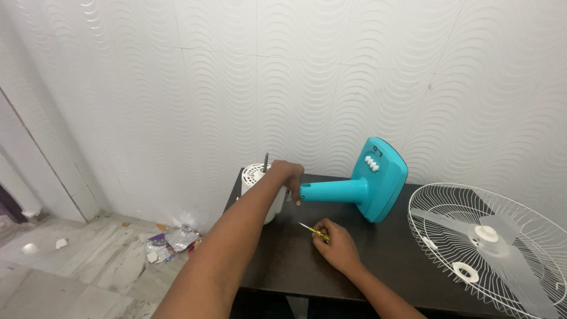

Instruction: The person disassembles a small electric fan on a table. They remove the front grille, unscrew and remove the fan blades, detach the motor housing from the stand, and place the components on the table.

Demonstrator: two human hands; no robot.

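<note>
A turquoise fan stand (366, 184) lies on its side on the dark table (378, 260), its base tipped up toward the wall. My left hand (287, 176) is closed around the white fan motor housing (258, 180), right where it meets the end of the stand's neck; a metal shaft sticks up from the housing. My right hand (335, 245) rests on the table and pinches a small yellow-handled screwdriver (314, 231), its tip pointing toward the neck.
A white wire fan guard (443, 236) with translucent blades (508, 248) lies at the table's right end. Crumpled wrappers and scraps (172, 240) litter the tiled floor to the left. A wavy white wall stands close behind the table.
</note>
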